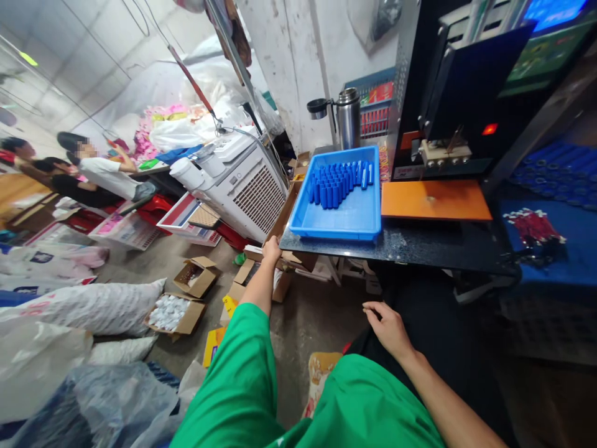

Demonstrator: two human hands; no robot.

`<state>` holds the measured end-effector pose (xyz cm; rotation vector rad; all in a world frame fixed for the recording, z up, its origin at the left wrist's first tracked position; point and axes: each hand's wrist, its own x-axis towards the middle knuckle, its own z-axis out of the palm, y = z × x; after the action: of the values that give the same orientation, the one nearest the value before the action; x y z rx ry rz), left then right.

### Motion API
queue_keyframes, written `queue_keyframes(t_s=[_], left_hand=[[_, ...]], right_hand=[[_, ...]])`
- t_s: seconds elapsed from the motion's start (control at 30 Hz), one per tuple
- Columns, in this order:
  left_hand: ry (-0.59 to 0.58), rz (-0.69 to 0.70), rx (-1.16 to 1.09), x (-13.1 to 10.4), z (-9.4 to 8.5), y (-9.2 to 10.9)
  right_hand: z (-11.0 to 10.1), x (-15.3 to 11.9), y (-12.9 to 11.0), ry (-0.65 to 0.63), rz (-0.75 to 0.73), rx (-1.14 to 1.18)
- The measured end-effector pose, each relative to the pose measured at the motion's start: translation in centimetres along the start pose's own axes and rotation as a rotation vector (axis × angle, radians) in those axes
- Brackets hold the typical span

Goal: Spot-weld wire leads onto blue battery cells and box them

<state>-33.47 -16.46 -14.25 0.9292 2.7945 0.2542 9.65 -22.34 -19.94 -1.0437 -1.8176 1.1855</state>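
My left hand (272,249) is stretched forward to the left corner of the worktable (345,247), beside a cardboard carton. Its fingers are curled closed, and what they grip, if anything, is hidden. My right hand (388,325) hovers near my dark-trousered thigh, below the table edge. Loosely bent, with a gap between thumb and fingers, it shows nothing in it. On the table sits a light-blue plastic tray (333,230). Several blue-wrapped cylindrical cells (331,186) stand upright in rows toward its back, and a few at the right are set a little apart.
Right of the tray is a black machine (459,93) with an orange plate (433,200). A steel flask (348,118) stands behind. Red-wired parts (534,230) lie far right. An air cooler (247,186), open cartons (175,313) and sacks (102,308) occupy the left; people sit beyond.
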Motion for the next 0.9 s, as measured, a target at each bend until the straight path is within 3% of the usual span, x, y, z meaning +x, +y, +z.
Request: queue_keyframes(t_s=[0.37, 0.7, 0.8, 0.9], left_hand=[[0.128, -0.127, -0.191, -2.5, -0.9, -1.9], [0.14, -0.132, -0.51, -5.1, -1.3, 0.3], [0.22, -0.195, -0.651, -7.4, -2.1, -0.4], [0.312, -0.292, -0.811, -11.9, -1.6, -2.7]], right_hand=[[-0.1, -1.2, 0.7, -0.031, 0.004, -0.018], [-0.3, -1.2, 0.2, -0.018, 0.011, -0.026], [-0.5, -2.1, 0.4, -0.056, 0.02, -0.018], [-0.9, -2.8, 1.1, -0.087, 0.048, -0.02]])
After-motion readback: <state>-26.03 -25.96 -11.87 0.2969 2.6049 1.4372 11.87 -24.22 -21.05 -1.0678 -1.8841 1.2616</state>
